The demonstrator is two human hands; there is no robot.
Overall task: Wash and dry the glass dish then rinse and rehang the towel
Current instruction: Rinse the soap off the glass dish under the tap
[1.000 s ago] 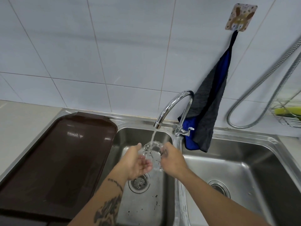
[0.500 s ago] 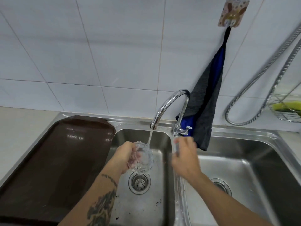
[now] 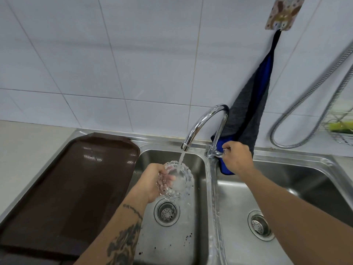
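Over the left sink basin [image 3: 168, 245], the left hand [image 3: 152, 181] grasps the glass dish [image 3: 179, 183] in its fingers under the running tap [image 3: 202, 121]. The right hand [image 3: 237, 159] curls its fingers round the tap lever [image 3: 219, 155]. Washing looks nearly done. Drying remains, and the towel [image 3: 246, 119] hangs untouched on its hook [image 3: 282, 14].

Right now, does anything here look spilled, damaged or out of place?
Only minor: dark specks lie scattered on the left basin floor, near its front. The glass dish, held by the left hand under the running faucet, looks intact.
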